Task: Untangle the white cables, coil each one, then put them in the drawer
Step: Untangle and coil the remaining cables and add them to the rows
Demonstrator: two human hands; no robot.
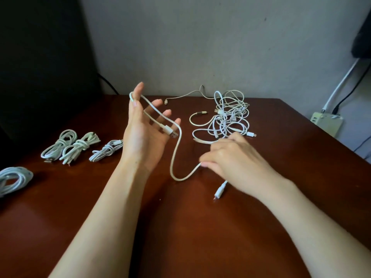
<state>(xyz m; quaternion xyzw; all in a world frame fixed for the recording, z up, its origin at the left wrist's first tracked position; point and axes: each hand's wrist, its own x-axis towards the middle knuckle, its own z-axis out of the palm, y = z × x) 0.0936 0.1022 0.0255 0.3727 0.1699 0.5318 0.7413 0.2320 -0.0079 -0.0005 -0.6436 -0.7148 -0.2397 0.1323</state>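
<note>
The left hand (144, 135), fingers spread wide, carries the white cable (176, 149) hooked at its thumb. The right hand (230, 157) pinches it lower, above the tabletop (180, 227). Winding even loops under light tension should keep the coil neat.
</note>
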